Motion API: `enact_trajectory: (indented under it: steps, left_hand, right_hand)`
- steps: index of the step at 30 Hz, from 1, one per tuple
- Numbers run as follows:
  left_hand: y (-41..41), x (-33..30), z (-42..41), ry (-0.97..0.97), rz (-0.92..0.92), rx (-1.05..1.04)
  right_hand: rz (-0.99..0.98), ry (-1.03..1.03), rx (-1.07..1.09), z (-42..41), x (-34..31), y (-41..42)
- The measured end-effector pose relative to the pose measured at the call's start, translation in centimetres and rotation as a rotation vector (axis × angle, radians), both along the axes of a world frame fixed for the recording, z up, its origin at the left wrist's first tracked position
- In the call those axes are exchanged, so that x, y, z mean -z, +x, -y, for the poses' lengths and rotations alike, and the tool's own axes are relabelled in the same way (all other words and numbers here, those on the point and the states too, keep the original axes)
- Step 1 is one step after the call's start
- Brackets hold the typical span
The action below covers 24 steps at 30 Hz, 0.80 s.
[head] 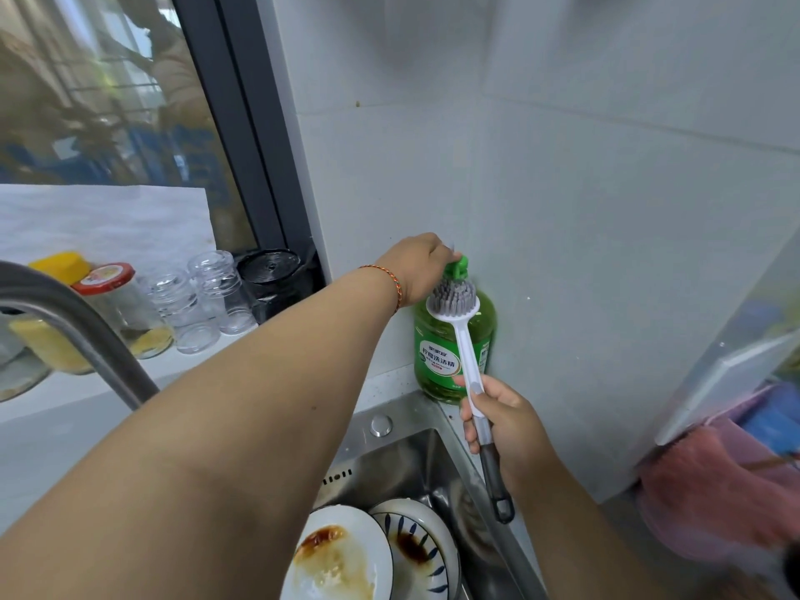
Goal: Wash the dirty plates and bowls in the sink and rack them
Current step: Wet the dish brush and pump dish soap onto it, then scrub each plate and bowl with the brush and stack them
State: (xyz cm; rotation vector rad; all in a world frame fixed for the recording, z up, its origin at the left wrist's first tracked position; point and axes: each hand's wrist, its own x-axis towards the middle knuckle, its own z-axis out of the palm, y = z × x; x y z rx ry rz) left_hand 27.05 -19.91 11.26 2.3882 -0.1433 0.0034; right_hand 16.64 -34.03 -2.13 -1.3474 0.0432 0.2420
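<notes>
Left forearm (225, 426) fills the foreground, reaching up and right across the sink (402, 465). Far left on the sill: a faucet neck (86, 335), jars with yellow and red lids (104, 275), clear glasses (212, 292), a black-lidded container (268, 270).

Left hand (420, 266), red cord bracelet at the wrist, rests on top of the green pump (458, 267) of the detergent bottle (452, 339); fingers bent over the pump head. Bottle stands upright in the tiled corner, behind the sink rim.

Right hand (506, 422) grips the dish brush (465, 352) mid-handle, fingers curled round it. Brush head is up, bristles just under the pump spout, in front of the bottle.

Dirty dishes lie in the sink basin, below both hands and well apart from them: a white plate (342, 556) with brown sauce stains, and just to its right a blue-patterned bowl (424, 552), also stained.

Far right: a pink cloth (710, 491) hangs.
</notes>
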Motion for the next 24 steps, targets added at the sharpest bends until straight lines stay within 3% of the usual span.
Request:
enact_trajectory:
  steps: [8,10,14,16,19,24]
  left_hand:
    - [-0.7,-1.3,0.7,-0.11,-0.116,-0.03]
    - [-1.4,-1.9,0.4,-0.283,-0.088,-0.079]
    - [-5.5,-0.7,-0.5,-0.857,0.105,-0.377]
    - [-9.4,2.4,-0.5,-0.961,0.191,-0.509]
    - [-17.4,9.5,-1.5,-0.832,0.118,-0.625]
    - [-29.8,21.6,-7.0,-0.483,-0.242,-0.919]
  right_hand:
    - [0.094,-0.017,-0.012,1.8,0.2,-1.6]
    - [0.111,0.003,-0.002,2.2,-0.1,-2.5]
    - [0.089,0.044,-0.029,3.1,-0.7,-5.9]
    - [0.046,0.023,-0.066,3.7,-0.8,-8.2]
    - [0.0,-0.015,-0.161,4.0,-0.6,-11.7]
    - [-0.078,-0.175,-0.194,3.2,1.1,-16.2]
